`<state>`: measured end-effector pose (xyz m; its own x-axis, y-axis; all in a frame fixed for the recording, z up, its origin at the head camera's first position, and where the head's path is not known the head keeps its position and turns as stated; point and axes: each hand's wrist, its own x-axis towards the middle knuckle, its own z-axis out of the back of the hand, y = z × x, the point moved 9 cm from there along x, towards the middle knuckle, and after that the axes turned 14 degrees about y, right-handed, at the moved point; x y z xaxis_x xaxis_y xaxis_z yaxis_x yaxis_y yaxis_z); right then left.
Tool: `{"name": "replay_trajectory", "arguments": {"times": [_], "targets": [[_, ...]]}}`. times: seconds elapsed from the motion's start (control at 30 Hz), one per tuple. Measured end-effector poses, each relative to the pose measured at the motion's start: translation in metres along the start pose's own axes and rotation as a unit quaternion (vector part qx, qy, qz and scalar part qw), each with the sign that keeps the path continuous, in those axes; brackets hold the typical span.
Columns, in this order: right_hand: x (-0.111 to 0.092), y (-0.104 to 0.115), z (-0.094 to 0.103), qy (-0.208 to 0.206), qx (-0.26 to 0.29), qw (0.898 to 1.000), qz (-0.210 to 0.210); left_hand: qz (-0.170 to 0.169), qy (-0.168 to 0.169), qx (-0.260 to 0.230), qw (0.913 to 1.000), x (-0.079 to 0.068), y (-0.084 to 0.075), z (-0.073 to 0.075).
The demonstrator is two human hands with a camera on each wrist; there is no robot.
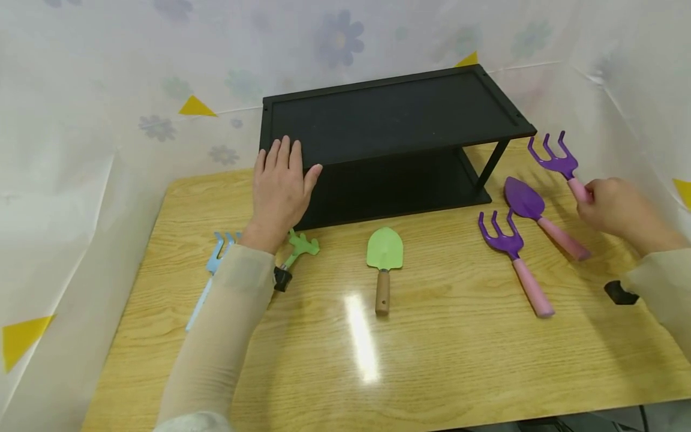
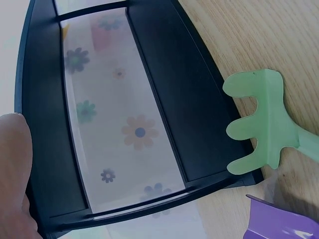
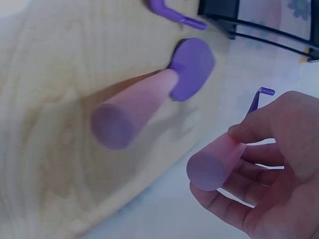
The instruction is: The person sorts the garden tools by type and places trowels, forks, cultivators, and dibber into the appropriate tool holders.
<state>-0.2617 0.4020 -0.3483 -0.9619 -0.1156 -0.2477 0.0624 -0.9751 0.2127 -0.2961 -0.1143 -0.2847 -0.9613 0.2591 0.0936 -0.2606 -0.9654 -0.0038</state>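
Observation:
My left hand (image 1: pixel 281 189) rests with straight fingers on the left front edge of a black two-tier shelf (image 1: pixel 388 117). At the right, my right hand (image 1: pixel 612 207) grips the pink handle of a purple hand rake (image 1: pixel 564 165), tines pointing up and away. In the right wrist view the handle's end (image 3: pixel 207 170) shows between thumb and fingers, raised over the table's edge. Below it on the table lie a purple trowel (image 1: pixel 523 197) with a pink handle and a second purple rake (image 1: pixel 502 243). Near my left forearm is a green hand rake (image 1: pixel 303 245), partly hidden.
A green trowel (image 1: pixel 385 249) with a wooden handle lies before the shelf. A light blue rake (image 1: pixel 213 264) is partly covered by my left arm. The left wrist view shows a purple tool part (image 2: pixel 279 219). Flowered sheeting (image 1: pixel 340 39) surrounds the wooden table (image 1: pixel 432 348).

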Motion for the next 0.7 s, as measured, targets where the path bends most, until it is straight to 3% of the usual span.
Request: {"name": "replay_trajectory", "arguments": {"times": [0.33,0.53,0.7], "targets": [[-0.007,0.029,0.037,-0.041,-0.031,0.999,0.014,0.006,0.011,0.001,0.9999,0.000,0.000,-0.002],[-0.006,0.041,0.058,-0.073,-0.039,0.996,0.026,0.004,0.001,0.005,1.0000,0.000,-0.002,0.000],[-0.007,0.057,0.074,-0.108,-0.046,0.992,0.052,0.006,0.009,0.007,0.9999,0.002,-0.002,-0.001]]}}
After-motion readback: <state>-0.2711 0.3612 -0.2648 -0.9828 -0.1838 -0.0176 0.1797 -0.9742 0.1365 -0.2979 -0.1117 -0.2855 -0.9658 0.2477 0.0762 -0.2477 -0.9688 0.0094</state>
